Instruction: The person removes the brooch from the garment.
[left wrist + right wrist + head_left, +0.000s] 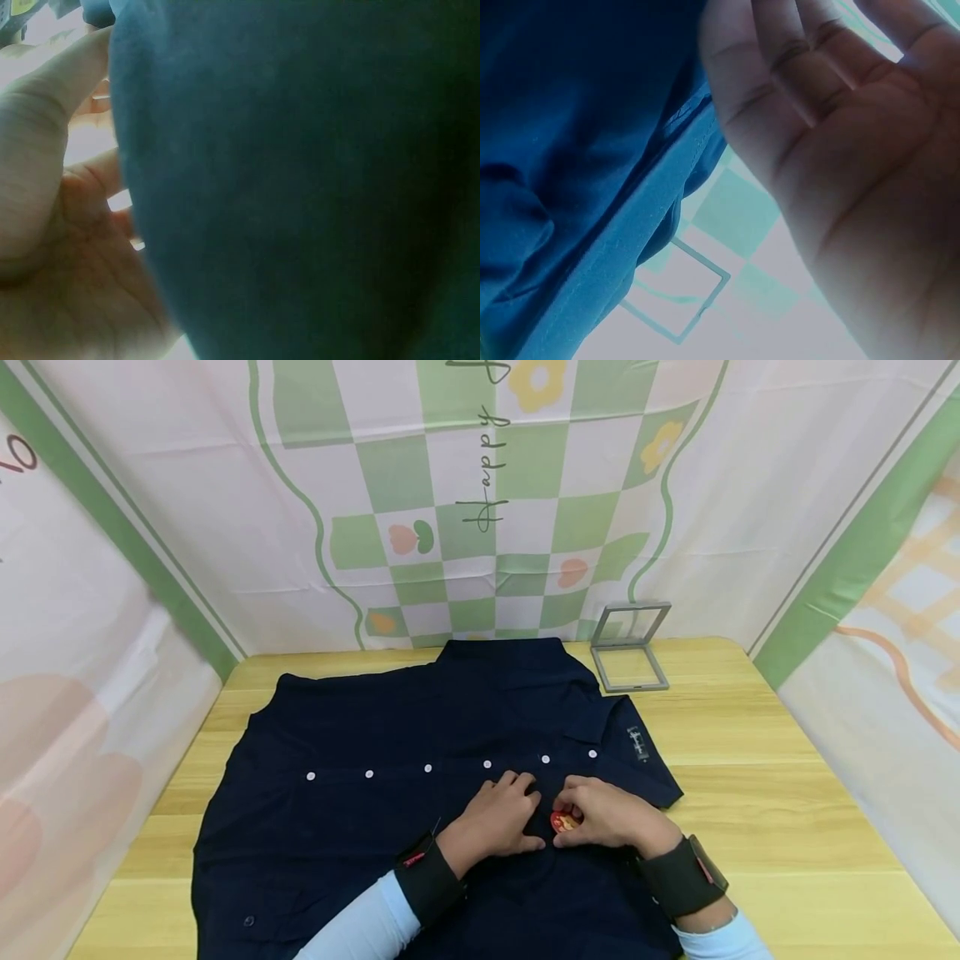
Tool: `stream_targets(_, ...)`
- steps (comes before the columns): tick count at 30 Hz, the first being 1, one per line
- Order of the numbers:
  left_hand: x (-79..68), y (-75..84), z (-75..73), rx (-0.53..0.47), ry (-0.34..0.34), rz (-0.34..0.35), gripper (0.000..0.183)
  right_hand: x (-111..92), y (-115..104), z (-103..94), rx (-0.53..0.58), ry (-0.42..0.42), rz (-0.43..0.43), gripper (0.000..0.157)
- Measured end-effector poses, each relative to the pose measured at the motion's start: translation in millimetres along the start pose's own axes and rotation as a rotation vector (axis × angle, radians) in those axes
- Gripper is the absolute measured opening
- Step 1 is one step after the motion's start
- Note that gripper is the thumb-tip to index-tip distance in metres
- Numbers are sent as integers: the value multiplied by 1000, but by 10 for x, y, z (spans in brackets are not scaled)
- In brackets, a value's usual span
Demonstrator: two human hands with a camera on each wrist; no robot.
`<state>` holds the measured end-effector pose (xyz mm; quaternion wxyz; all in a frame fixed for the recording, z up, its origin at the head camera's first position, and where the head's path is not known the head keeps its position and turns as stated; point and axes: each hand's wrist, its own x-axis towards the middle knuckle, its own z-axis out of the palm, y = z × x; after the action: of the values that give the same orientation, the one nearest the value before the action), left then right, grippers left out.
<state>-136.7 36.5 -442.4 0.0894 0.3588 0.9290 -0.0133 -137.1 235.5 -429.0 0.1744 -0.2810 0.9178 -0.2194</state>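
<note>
A dark navy button-up shirt [360, 835] lies spread with its row of white buttons running across it. My right hand [611, 810] pinches a round red badge [564, 822] with a gold pattern between thumb and fingers, against the shirt. Just left of it, my left hand [498, 818] rests on the shirt, thumb and fingers spread apart. In the left wrist view, dark cloth [285, 180] covers most of the picture beside the left palm and thumb. The right wrist view shows the right palm next to folds of blue cloth [592, 150]; the badge is hidden there.
The shirt lies on a light wooden table [765, 827]. A grey, hinged, clear-windowed frame [628, 687] stands open behind the shirt's right side. A green and white checked curtain [465, 527] hangs along the back, with printed cloth at both sides.
</note>
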Motion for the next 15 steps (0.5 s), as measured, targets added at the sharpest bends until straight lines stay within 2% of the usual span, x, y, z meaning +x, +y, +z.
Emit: stream_targets(15,-2,-1,-3,7,-10,4,63,-22,2,-38,44,-28,5,36)
